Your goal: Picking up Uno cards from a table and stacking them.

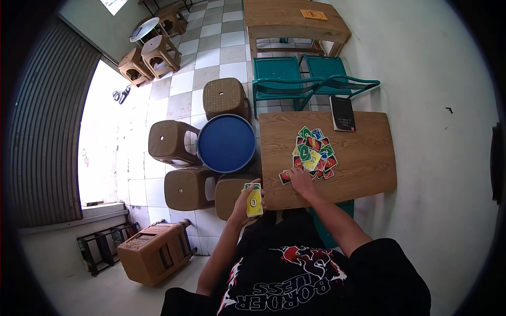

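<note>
My left hand (244,203) holds a small stack of UNO cards (254,203) just off the table's left edge, a yellow 0 on top and a green card's edge showing behind it. On the wooden table (363,158), a loose pile of UNO cards (314,152) lies spread, some face up and some showing their backs. My right hand (299,177) is at the near left side of the pile, its fingers on a face-down UNO card (284,177). Whether the fingers grip that card or only touch it, I cannot tell.
A black book (342,113) lies at the table's far edge. Beyond it are teal metal chairs (276,73) and another wooden table (284,17). To the left, brown plastic stools (174,140) surround a round blue-topped table (226,143). A wall runs along the right.
</note>
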The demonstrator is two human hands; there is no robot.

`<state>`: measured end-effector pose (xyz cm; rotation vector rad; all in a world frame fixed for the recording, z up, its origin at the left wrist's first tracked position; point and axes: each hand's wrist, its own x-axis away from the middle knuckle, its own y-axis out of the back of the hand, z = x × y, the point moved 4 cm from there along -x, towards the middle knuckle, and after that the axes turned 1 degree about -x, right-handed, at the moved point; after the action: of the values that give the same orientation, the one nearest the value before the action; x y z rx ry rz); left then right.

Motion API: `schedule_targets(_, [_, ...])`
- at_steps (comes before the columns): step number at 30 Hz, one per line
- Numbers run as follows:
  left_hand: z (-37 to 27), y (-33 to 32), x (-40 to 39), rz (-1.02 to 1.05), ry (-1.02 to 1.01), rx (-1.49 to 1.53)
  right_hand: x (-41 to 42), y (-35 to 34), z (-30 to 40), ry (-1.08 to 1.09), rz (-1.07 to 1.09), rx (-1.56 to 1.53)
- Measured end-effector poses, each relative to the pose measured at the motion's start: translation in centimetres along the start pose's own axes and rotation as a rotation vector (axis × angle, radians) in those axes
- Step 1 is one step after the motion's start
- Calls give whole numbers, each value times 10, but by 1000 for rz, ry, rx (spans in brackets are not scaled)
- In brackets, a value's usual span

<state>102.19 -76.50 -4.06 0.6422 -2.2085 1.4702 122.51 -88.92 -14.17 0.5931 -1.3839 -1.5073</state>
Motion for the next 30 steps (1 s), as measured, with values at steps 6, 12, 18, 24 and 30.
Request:
schedule_targets(6, [3,1,-6,6,19,18,25,-8,-7,-12,-133,17])
schedule_targets(12, [-1,-5,-16,2,28,-6,44,10,8,-110,-154,-142])
schedule_targets(18, [-7,-26,-20,58,39,-7,42,-3,-16,-275,-130,-341])
schedule_targets(24, [-7,-37,-24,33,44,-60,42,3,-26,-285,-267,-615])
schedule_targets(30, [-1,-36,-27,13,65,-58,48,16,-23,-368,-325,-675])
